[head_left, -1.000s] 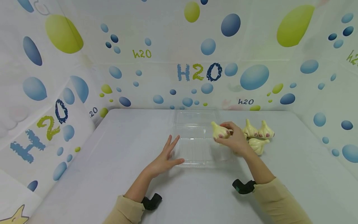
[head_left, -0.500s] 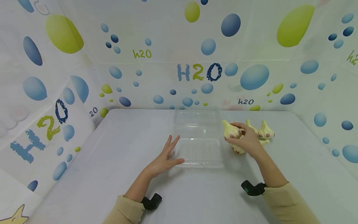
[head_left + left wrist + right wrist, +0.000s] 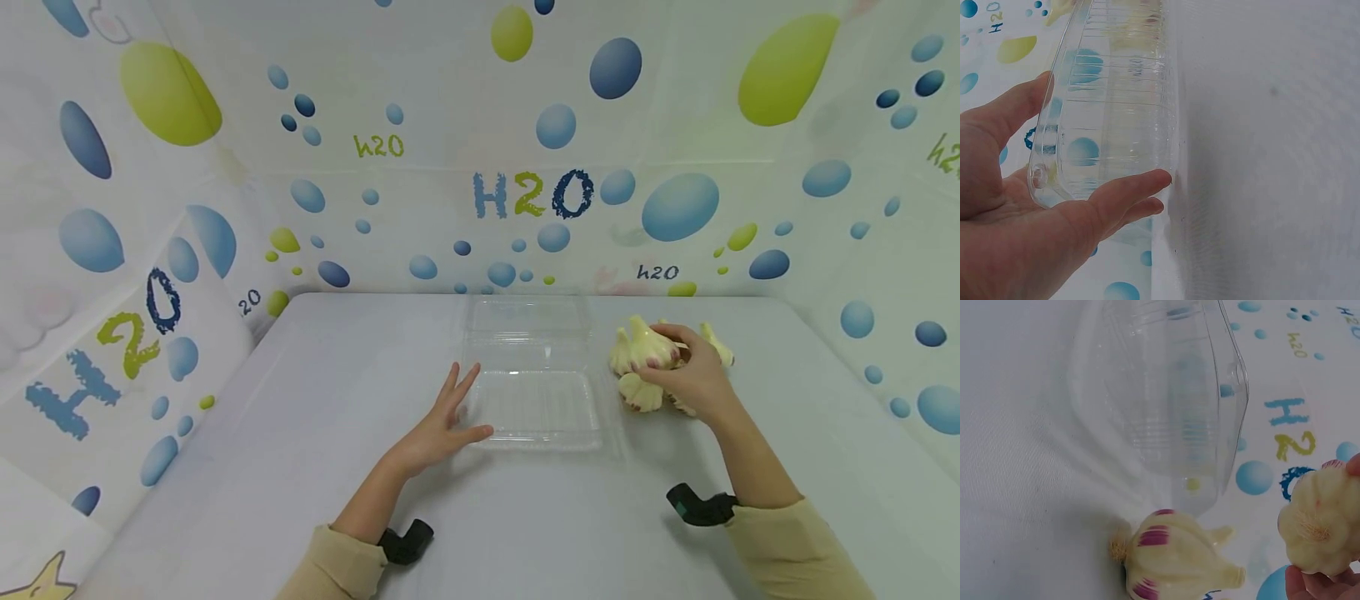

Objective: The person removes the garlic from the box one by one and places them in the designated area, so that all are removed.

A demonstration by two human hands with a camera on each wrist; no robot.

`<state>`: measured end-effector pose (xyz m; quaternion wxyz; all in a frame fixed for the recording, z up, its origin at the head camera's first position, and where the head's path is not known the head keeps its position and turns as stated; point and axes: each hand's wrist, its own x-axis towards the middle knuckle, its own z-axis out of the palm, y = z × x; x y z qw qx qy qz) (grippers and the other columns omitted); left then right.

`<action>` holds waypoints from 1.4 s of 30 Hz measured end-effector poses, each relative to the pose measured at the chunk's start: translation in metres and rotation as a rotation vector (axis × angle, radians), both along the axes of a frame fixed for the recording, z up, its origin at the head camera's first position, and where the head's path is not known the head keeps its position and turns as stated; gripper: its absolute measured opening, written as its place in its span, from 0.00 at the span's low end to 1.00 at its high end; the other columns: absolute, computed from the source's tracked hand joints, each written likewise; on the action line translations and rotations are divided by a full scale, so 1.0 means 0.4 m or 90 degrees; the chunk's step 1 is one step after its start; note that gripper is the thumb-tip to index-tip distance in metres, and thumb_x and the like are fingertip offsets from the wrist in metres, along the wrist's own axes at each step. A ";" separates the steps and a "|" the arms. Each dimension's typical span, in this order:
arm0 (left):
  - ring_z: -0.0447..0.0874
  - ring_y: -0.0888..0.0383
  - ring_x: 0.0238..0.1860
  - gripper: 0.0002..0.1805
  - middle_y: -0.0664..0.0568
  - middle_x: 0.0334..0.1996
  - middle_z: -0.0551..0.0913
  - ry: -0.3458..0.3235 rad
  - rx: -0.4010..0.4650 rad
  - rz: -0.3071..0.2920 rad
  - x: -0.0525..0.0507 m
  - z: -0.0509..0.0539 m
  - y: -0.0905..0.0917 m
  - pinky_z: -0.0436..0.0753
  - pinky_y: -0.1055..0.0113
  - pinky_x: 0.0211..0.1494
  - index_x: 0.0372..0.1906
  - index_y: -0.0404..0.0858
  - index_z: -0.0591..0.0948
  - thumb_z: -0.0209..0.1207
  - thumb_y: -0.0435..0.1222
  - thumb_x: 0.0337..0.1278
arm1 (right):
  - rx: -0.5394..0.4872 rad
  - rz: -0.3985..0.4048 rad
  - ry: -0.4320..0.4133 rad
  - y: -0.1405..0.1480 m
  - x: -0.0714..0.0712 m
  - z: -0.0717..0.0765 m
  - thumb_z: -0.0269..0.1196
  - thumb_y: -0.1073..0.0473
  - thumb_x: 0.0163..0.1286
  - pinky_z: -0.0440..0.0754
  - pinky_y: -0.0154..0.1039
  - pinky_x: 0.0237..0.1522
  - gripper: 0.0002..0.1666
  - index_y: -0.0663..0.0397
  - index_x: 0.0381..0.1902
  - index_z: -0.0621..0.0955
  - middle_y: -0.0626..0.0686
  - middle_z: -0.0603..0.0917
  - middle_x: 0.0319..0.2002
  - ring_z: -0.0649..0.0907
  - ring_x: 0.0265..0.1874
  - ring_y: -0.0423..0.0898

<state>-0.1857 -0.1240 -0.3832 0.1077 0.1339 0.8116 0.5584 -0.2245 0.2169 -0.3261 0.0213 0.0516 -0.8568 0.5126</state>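
Note:
A clear plastic clamshell container (image 3: 534, 408) lies with its lid folded back on the table. My left hand (image 3: 433, 435) is at its front left corner, fingers and thumb spread. In the left wrist view the thumb and fingers (image 3: 1129, 194) lie around the container's end. My right hand (image 3: 696, 379) pinches a garlic bulb (image 3: 647, 346) between fingertips and thumb, right of the container. The root end of this garlic bulb (image 3: 1316, 519) faces the right wrist camera. Other garlic bulbs cluster under and behind it, partly hidden; one front garlic bulb (image 3: 640, 394) shows plainly.
Another garlic bulb (image 3: 718, 343) shows behind the right hand. A white cloth-covered table (image 3: 330, 375) carries everything. A patterned backdrop (image 3: 420, 208) rises behind it. A black wrist camera mount (image 3: 701, 505) sits on the right forearm.
My right hand has moved right, carrying the garlic bulb from over the container's right edge to above the other bulbs. The left hand has stayed in place.

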 end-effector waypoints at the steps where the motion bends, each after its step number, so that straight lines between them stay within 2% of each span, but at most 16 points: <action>1: 0.39 0.40 0.69 0.47 0.48 0.71 0.26 0.000 -0.001 0.000 0.001 0.001 0.000 0.53 0.44 0.65 0.72 0.55 0.47 0.63 0.35 0.52 | 0.004 -0.005 0.004 0.005 0.002 -0.001 0.68 0.59 0.55 0.72 0.24 0.29 0.41 0.62 0.63 0.63 0.61 0.64 0.57 0.67 0.41 0.47; 5: 0.37 0.42 0.70 0.48 0.49 0.71 0.27 -0.001 -0.006 -0.001 0.001 -0.002 0.000 0.53 0.45 0.66 0.72 0.55 0.47 0.63 0.35 0.52 | 0.012 -0.022 0.018 0.027 0.007 -0.002 0.67 0.60 0.56 0.72 0.24 0.28 0.40 0.63 0.63 0.63 0.61 0.64 0.55 0.67 0.39 0.46; 6: 0.37 0.42 0.70 0.48 0.48 0.71 0.26 -0.005 -0.006 -0.002 0.007 0.008 0.002 0.52 0.45 0.66 0.72 0.54 0.47 0.63 0.35 0.52 | 0.013 -0.026 0.019 0.033 0.008 -0.002 0.67 0.60 0.56 0.72 0.24 0.28 0.40 0.63 0.63 0.63 0.61 0.64 0.54 0.66 0.40 0.46; 12: 0.37 0.41 0.70 0.47 0.46 0.71 0.26 -0.013 -0.008 0.001 0.010 0.015 0.005 0.51 0.45 0.66 0.72 0.51 0.47 0.62 0.34 0.53 | 0.015 -0.043 0.027 0.068 0.010 -0.002 0.67 0.57 0.57 0.73 0.24 0.29 0.40 0.63 0.64 0.62 0.59 0.63 0.54 0.66 0.40 0.46; 13: 0.37 0.41 0.70 0.47 0.47 0.71 0.26 -0.012 -0.010 0.002 0.006 0.005 0.003 0.51 0.45 0.66 0.72 0.52 0.47 0.63 0.34 0.52 | 0.016 -0.043 0.029 0.074 0.010 -0.002 0.66 0.57 0.57 0.73 0.24 0.29 0.40 0.63 0.64 0.62 0.59 0.63 0.54 0.66 0.40 0.46; 16: 0.37 0.41 0.70 0.48 0.48 0.71 0.26 -0.011 -0.013 0.002 0.002 -0.003 0.002 0.52 0.46 0.66 0.72 0.54 0.46 0.63 0.35 0.52 | 0.014 -0.042 0.032 0.091 0.010 -0.002 0.66 0.58 0.58 0.73 0.22 0.30 0.41 0.64 0.64 0.60 0.60 0.62 0.56 0.66 0.41 0.46; 21: 0.37 0.43 0.70 0.47 0.50 0.71 0.27 -0.005 -0.012 -0.001 0.004 -0.002 0.001 0.52 0.47 0.66 0.71 0.58 0.47 0.63 0.38 0.52 | 0.010 -0.045 0.036 0.114 0.009 -0.002 0.65 0.59 0.59 0.72 0.20 0.32 0.42 0.66 0.65 0.58 0.63 0.58 0.60 0.66 0.45 0.49; 27: 0.36 0.43 0.70 0.47 0.50 0.71 0.26 -0.005 -0.007 -0.001 0.004 -0.001 0.003 0.52 0.47 0.66 0.71 0.58 0.47 0.63 0.37 0.52 | 0.027 -0.077 0.046 0.135 0.007 -0.005 0.65 0.57 0.59 0.70 0.18 0.31 0.44 0.67 0.65 0.56 0.67 0.57 0.62 0.65 0.48 0.55; 35: 0.36 0.41 0.70 0.48 0.47 0.71 0.26 -0.020 -0.007 0.006 0.000 0.000 0.004 0.51 0.46 0.66 0.72 0.51 0.46 0.61 0.32 0.53 | 0.016 -0.125 0.053 0.173 0.001 -0.021 0.63 0.62 0.60 0.71 0.17 0.31 0.43 0.69 0.65 0.53 0.67 0.57 0.60 0.67 0.40 0.39; 42: 0.37 0.42 0.70 0.48 0.50 0.71 0.26 -0.011 -0.019 0.002 0.000 -0.001 0.001 0.53 0.46 0.66 0.72 0.56 0.46 0.62 0.35 0.53 | 0.012 -0.178 0.053 0.207 -0.007 -0.034 0.62 0.62 0.60 0.71 0.17 0.31 0.42 0.70 0.63 0.53 0.67 0.57 0.60 0.65 0.37 0.36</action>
